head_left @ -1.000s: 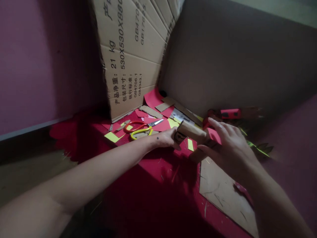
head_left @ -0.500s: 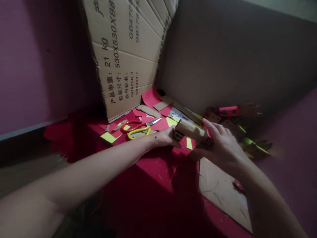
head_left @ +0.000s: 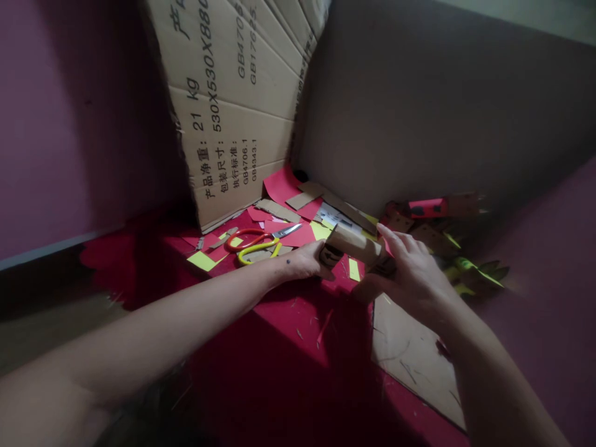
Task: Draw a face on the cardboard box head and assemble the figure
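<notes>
A small brown cardboard piece, with dark printing on its ends, is held between both hands near the middle of the view. My left hand grips its left end, marked with an arrow. On the right end, my right hand has its thumb below and its fingers above. Just left of my left hand lie scissors with one red and one yellow handle, blades pointing right. Red, yellow and brown scraps lie around and behind the hands.
A large printed cardboard sheet stands upright behind the red cloth. A flat cardboard piece lies at the lower right. Cardboard objects with red and green parts sit at the right.
The view has shifted slightly, so that everything sits a little further left. Both hands keep their hold on the cardboard piece, with no other clear change.
</notes>
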`<action>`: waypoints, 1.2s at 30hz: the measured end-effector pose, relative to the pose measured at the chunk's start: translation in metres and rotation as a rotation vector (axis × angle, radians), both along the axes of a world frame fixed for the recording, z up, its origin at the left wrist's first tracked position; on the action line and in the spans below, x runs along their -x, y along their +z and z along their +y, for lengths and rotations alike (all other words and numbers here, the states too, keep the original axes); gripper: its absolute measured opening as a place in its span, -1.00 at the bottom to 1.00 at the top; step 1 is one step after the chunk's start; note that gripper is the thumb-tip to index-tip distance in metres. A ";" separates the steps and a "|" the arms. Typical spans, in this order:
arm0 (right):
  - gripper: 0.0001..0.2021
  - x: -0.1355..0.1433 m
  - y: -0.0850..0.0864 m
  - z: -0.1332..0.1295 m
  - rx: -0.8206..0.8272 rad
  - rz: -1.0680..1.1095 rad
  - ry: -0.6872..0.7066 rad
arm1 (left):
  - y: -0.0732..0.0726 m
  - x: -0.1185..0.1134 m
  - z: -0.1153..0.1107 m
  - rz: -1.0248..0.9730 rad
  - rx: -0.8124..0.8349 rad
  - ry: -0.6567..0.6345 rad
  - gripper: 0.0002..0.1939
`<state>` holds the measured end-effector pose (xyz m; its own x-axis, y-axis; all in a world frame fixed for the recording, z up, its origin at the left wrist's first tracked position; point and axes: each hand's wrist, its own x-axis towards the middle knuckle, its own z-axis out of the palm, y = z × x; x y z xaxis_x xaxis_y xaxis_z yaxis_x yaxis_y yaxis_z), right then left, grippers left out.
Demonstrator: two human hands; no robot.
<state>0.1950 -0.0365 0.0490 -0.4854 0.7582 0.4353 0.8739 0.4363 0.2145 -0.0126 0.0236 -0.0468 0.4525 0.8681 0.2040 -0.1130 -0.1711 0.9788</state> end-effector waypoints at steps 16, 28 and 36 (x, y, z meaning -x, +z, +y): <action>-0.27 0.005 0.003 -0.003 0.069 0.014 -0.066 | -0.003 0.010 -0.025 0.001 -0.025 0.087 -0.42; -0.25 0.007 0.002 -0.006 0.045 0.023 -0.089 | 0.000 0.019 -0.032 0.052 -0.034 0.230 -0.39; -0.24 0.014 0.004 -0.012 0.060 0.025 -0.119 | 0.013 0.013 -0.032 0.043 -0.004 0.184 -0.60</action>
